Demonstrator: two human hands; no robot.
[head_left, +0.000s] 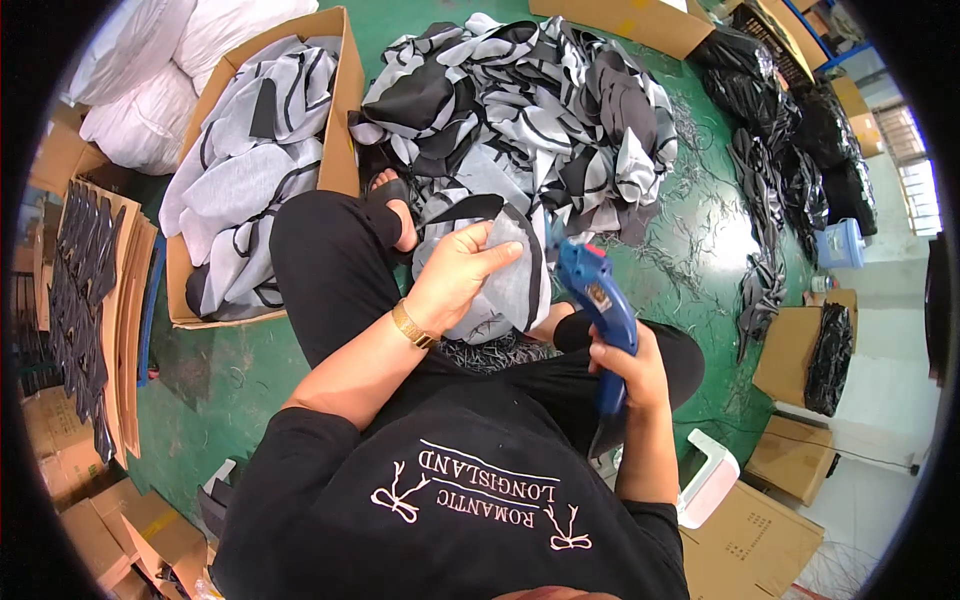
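Note:
My left hand (pixel 455 275) pinches a light grey fabric piece (pixel 522 285) with a dark edge between thumb and fingers, in front of my lap. My right hand (pixel 635 368) is wrapped round the handle of blue electric scissors (pixel 597 285) with a red button near the head. Their head points away from me, close to the right edge of the held piece; whether the blades touch the cloth I cannot tell. Just beyond both hands lies a big heap of grey and black fabric pieces (pixel 530 110) on the green floor.
To the left stands an open cardboard box (pixel 345 110) filled with similar grey fabric. White sacks (pixel 150 100) are behind it. Thin dark trimmings (pixel 690 260) litter the floor right of the heap. Black plastic bags (pixel 745 70), a blue-white bucket (pixel 842 243) and cartons (pixel 795 455) line the right side.

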